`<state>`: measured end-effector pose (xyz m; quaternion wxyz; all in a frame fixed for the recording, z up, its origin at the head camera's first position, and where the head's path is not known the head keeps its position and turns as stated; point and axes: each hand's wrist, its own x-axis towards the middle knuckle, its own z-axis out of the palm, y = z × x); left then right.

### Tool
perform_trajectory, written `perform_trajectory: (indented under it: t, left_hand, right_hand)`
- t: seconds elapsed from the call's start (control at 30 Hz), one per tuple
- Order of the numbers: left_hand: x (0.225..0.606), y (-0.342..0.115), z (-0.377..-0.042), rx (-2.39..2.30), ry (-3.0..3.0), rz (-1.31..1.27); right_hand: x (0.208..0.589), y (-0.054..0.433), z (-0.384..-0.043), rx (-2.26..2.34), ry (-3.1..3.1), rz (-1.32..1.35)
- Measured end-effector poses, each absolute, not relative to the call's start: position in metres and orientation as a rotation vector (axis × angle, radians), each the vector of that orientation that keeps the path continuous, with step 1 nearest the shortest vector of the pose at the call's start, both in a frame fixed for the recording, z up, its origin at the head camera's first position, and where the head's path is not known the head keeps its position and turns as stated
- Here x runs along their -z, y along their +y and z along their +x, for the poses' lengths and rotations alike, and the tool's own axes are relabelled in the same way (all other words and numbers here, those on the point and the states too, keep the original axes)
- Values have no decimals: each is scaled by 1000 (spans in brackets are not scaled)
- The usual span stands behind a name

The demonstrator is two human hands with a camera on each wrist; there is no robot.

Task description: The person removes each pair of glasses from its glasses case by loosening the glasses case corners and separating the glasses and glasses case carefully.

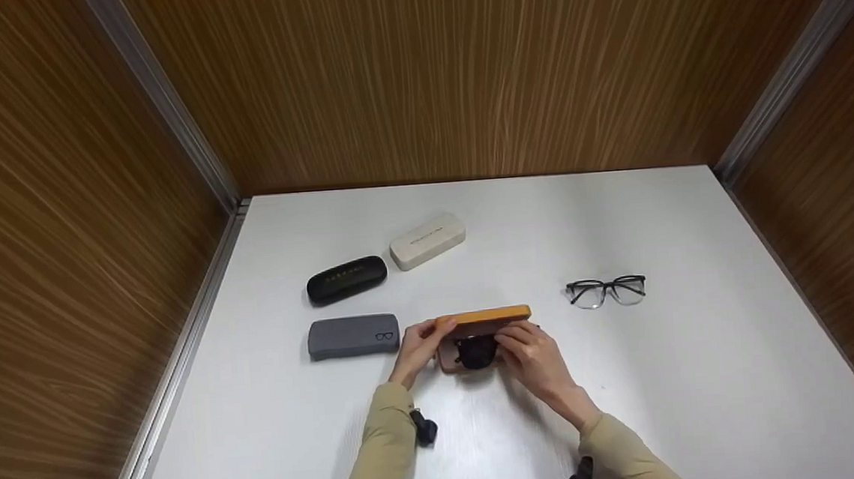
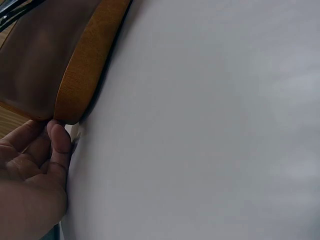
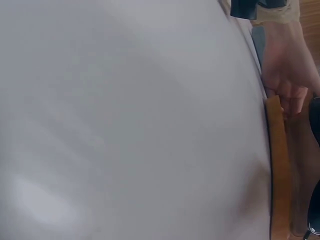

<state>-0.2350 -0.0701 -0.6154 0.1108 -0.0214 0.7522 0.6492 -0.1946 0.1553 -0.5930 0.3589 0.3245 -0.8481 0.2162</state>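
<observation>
An orange-brown glasses case (image 1: 483, 316) stands with its lid raised near the front middle of the table. My left hand (image 1: 414, 353) grips its left end, thumb and fingers at the lid corner; the left wrist view shows the fingertips (image 2: 61, 139) against the case's end (image 2: 82, 65). Dark sunglasses (image 1: 478, 352) are at the case's opening, a lens facing me. My right hand (image 1: 534, 354) pinches them at their right side, its fingers covering that part. In the right wrist view, the sunglasses (image 3: 314, 215) show at the edge, beside the case's brown side (image 3: 279, 165).
A grey glasses case (image 1: 353, 336) lies just left of my left hand. Behind it are a black case (image 1: 347, 279) and a cream case (image 1: 428, 242), both closed. Clear-and-dark-framed eyeglasses (image 1: 607, 289) rest to the right. Wood-grain panels (image 1: 461, 79) border the white table (image 1: 707, 370).
</observation>
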Motion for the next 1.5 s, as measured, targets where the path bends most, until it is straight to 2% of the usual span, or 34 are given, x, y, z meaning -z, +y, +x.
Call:
perform_trajectory:
  t: [0.4,1.0,1.5]
  left_hand:
    - [615,-71,-235,-1898,2204,-89]
    - [612,-71,-235,-1925,2162,-38]
    - [614,-70,-236,-1932,2154,-41]
  right_hand:
    - [576,193,-197,-622,-2230,804]
    - [591,271,-213,-748,-2447,505]
    - [595,307,-216,-831,-2594,277]
